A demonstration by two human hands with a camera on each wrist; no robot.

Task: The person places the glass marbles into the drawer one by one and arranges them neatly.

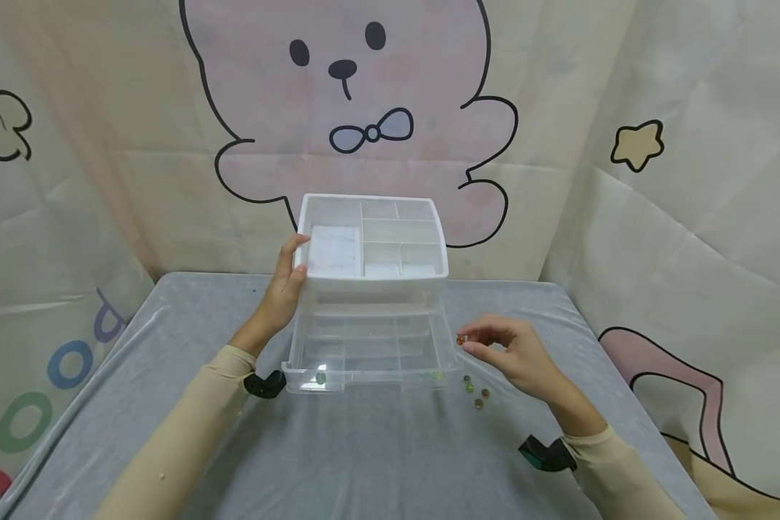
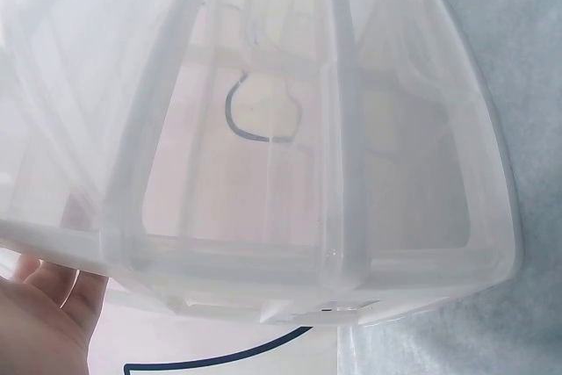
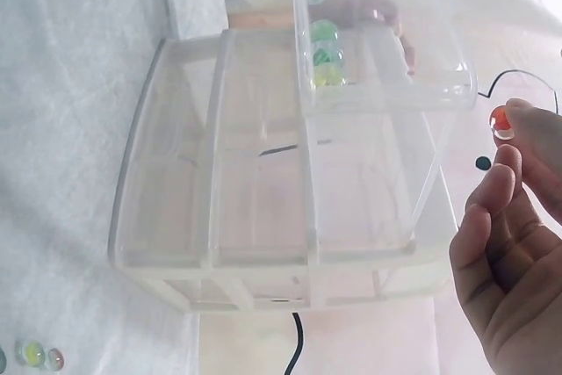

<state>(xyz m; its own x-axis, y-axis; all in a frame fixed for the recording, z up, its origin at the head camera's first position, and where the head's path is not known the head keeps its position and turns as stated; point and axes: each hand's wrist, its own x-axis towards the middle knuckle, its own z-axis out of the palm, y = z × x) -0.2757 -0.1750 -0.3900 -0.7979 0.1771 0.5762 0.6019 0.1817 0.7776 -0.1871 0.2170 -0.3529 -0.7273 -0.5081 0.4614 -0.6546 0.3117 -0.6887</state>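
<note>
A clear plastic drawer box [image 3: 263, 155] with a white divided top tray [image 1: 406, 231] stands on the table. Its see-through upper drawer [image 1: 370, 347] is pulled out toward me. My left hand [image 1: 282, 292] grips the box's left top edge; the left wrist view shows its fingers at the edge. Just right of the drawer, my right hand [image 1: 510, 354] pinches an orange-and-clear marble [image 3: 501, 122] between thumb and fingertips. Several green and yellow marbles [image 3: 325, 52] sit inside the drawer near its front. On the cloth to its right lie loose marbles [image 1: 479, 404], some green, some brownish.
Grey cloth [image 1: 377, 462] covers the table. A curtain [image 1: 559, 144] printed with a bear hangs right behind the box, and more printed sheets [image 1: 708, 238] flank both sides. Dark wrist devices [image 1: 549, 455] sit below the hands.
</note>
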